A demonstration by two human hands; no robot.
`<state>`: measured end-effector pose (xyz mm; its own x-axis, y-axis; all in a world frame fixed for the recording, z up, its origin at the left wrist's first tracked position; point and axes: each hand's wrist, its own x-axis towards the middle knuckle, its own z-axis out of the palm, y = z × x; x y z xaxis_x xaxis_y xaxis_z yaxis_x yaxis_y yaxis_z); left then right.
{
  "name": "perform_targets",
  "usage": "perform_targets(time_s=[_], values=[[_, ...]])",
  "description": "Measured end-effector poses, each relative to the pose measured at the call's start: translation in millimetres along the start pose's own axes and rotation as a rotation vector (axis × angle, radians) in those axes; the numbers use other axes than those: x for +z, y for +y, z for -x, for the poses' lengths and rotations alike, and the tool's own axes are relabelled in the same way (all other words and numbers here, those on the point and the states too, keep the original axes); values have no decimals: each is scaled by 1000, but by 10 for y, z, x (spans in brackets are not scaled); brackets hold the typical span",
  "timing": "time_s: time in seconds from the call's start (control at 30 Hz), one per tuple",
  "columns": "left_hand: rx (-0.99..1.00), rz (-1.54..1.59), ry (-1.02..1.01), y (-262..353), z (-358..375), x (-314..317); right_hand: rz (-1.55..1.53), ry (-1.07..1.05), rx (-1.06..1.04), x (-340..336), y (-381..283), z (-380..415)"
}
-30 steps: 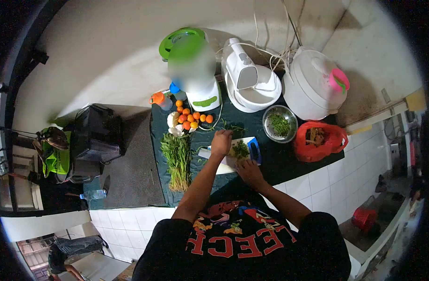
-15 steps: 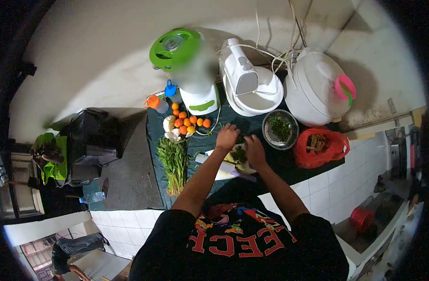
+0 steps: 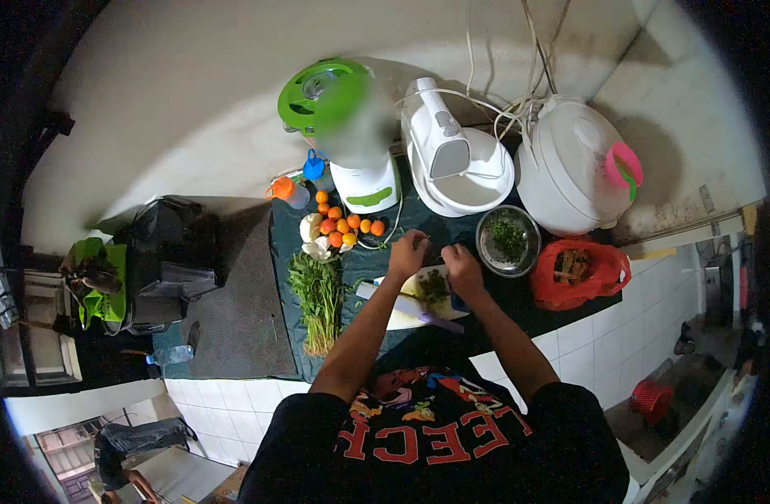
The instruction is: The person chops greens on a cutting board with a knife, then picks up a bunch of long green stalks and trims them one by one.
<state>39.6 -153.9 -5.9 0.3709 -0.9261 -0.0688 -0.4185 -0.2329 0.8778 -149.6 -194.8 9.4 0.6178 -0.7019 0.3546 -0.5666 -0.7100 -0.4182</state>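
Observation:
My left hand (image 3: 408, 256) is above the far left side of the chopping board (image 3: 406, 317), its fingers drawn together in a pinch. My right hand (image 3: 464, 273) is beside the board's far right corner, fingers also closed. Whatever lies between the fingertips is too small to make out. Chopped green herbs (image 3: 434, 286) lie on the board between my wrists. Across the near part of the board rests a pale purple knife (image 3: 435, 322), partly hidden by my left forearm. A metal bowl (image 3: 483, 253) of chopped greens stands to the right of my right hand.
Left of the board lie a bunch of leafy greens (image 3: 316, 307), white garlic bulbs (image 3: 312, 227) and several small tomatoes (image 3: 335, 225). Behind stand a blender (image 3: 364, 185), a stand mixer (image 3: 452, 155) and a rice cooker (image 3: 565, 176). A red plastic bag (image 3: 561, 290) sits right.
My hands have lifted slightly off the board area and their fingers have closed into pinches. The whole view has shifted a little right and down.

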Motion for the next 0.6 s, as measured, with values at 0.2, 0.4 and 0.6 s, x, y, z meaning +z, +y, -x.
perform_targets(time_s=[0.2, 0.4, 0.6], values=[[-92, 489, -240, 20, 61, -217, -451, 34, -60, -405, -251, -184], [-129, 377, -345, 452, 305, -481, -633, -245, 238, -664, -375, -238], [-135, 483, -393, 418, 496, -481, -449, -268, 135, -795, -464, -209]])
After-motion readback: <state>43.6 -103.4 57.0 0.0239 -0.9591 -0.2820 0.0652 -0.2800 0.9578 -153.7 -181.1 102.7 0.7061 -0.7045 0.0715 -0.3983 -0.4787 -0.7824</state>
